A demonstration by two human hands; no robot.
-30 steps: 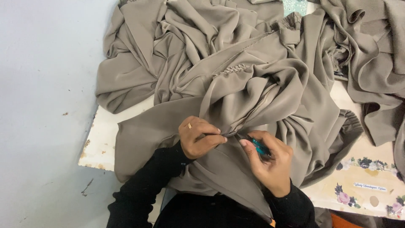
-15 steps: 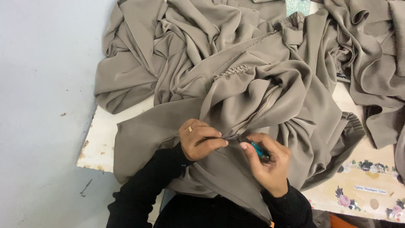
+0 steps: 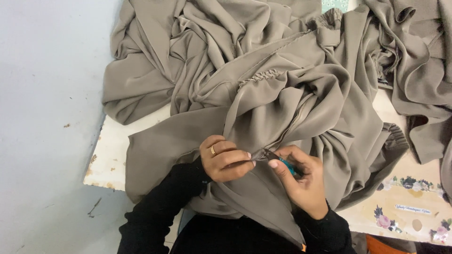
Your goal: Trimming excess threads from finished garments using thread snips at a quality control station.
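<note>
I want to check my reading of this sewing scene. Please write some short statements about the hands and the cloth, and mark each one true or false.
1. The left hand pinches a fold of the grey-brown fabric. True.
2. The right hand holds a small tool with a teal handle. True.
3. The left hand is bare of jewellery. False: it wears a gold ring.
4. The fabric is bright red. False: it is grey-brown.
5. The sleeves are black. True.

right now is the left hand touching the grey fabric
Touching. The head view shows the left hand pinching a fold of the grey fabric between its fingertips, with no gap, beside the right hand.
</note>
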